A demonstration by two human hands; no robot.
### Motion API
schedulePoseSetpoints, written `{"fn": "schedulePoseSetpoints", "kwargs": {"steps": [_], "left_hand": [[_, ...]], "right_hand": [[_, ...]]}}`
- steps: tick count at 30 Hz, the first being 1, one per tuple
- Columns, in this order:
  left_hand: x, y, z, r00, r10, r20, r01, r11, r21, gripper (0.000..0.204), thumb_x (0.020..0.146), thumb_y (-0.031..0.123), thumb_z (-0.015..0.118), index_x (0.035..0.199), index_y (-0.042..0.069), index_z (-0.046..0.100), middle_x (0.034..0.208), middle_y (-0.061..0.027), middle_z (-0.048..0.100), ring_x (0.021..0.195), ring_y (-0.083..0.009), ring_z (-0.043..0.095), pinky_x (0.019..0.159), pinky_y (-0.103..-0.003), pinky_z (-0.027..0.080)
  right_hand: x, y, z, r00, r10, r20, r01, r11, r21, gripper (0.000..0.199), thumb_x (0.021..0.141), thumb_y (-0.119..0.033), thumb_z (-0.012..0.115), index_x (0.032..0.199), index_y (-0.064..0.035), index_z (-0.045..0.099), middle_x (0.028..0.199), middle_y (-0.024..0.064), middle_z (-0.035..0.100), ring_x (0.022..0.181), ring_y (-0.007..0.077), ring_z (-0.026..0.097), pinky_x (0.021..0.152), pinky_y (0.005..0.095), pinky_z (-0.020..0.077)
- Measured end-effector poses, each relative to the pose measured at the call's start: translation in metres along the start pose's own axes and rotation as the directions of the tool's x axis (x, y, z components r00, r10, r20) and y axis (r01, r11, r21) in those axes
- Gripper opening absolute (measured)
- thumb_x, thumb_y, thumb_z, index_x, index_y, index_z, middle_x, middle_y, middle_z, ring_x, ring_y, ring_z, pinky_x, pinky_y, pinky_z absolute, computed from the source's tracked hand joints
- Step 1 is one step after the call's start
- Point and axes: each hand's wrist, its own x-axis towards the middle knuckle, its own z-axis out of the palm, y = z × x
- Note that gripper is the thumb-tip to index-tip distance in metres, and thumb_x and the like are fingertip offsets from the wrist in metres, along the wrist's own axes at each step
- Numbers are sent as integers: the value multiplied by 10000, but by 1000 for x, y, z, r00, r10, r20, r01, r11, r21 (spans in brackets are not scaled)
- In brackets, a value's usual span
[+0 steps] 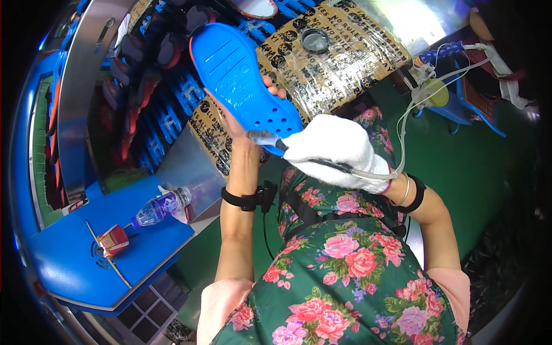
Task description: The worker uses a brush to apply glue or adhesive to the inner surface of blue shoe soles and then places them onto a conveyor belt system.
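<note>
My left hand (234, 123) grips a blue shoe sole (233, 75) from beneath, fingers curled over its right edge. Its surface looks wet and shiny. Round holes cluster at the near end, and a thin red rim shows along the far left edge. A white fabric glove covers my right hand (336, 150), which is closed around a brush (264, 138). The brush's bristles lie at the near left edge of the sole, apparently touching it. From the brush handle runs a clear tube (402, 129) up to the right.
A board wrapped in printed brown tape (339, 69) carries a small round dark dish (314, 41). Racks of dark and red shoe parts (141, 86) stand at left. On a blue table (75, 253) are a plastic bottle (161, 208), a small red box (113, 240) and a thin stick.
</note>
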Motion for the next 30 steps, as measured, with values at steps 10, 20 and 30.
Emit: {"fn": "schedulePoseSetpoints", "kwargs": {"steps": [10, 20, 30], "left_hand": [[14, 16, -6, 973, -224, 56, 214, 966, 148, 1065, 851, 905, 288, 1396, 11, 482, 1058, -234, 659, 842, -339, 672, 783, -506, 568], [22, 24, -18, 787, -586, 190, 571, 810, 135, 1070, 876, 863, 295, 1543, 27, 316, 1228, -329, 609, 983, -421, 701, 805, -536, 620], [25, 27, -14, 874, -448, -186, 473, 704, 529, 954, 949, 785, 283, 1532, 34, 361, 1248, -260, 635, 985, -393, 702, 786, -487, 627]], "right_hand": [[-8, 7, -1, 995, -94, 43, 98, 990, -99, 246, 792, -50, 781, 1028, -115, 762, 1002, 65, 755, 864, 248, 697, 713, 360, 563], [-13, 13, 0, 960, -182, 211, 204, 976, -83, 229, 815, -65, 766, 1040, -98, 742, 1008, 80, 744, 798, 247, 674, 665, 362, 556], [-10, 25, -5, 976, 104, 190, -134, 979, 156, 160, 799, -43, 797, 957, -62, 784, 925, 80, 755, 824, 220, 709, 766, 336, 565]]}}
